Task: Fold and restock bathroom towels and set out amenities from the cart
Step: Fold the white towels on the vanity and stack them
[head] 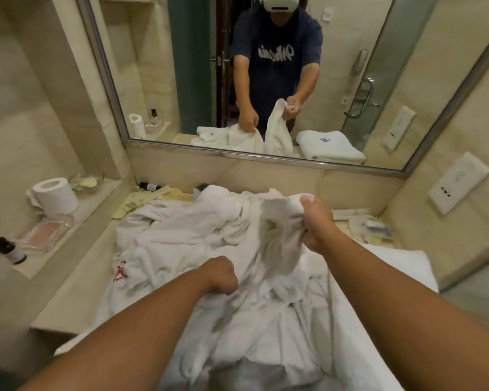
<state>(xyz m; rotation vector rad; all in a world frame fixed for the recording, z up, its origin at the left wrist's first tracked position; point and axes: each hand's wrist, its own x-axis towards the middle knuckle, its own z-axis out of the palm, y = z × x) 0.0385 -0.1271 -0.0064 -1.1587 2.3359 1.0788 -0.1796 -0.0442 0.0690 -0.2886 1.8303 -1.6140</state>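
Together both hands (220,275) (318,224) clutch the rumpled white towel (198,238).

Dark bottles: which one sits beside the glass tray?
The far-left bottle, on the side ledge; the other bottle lies on its side below the mirror.

No text was legible. The towel (181,235) bore a red embroidered mark (120,270); the mirrored script on the shirt (277,52) was unreadable.

Head camera looks down closely at counter (76,292), facing mirror (153,80).
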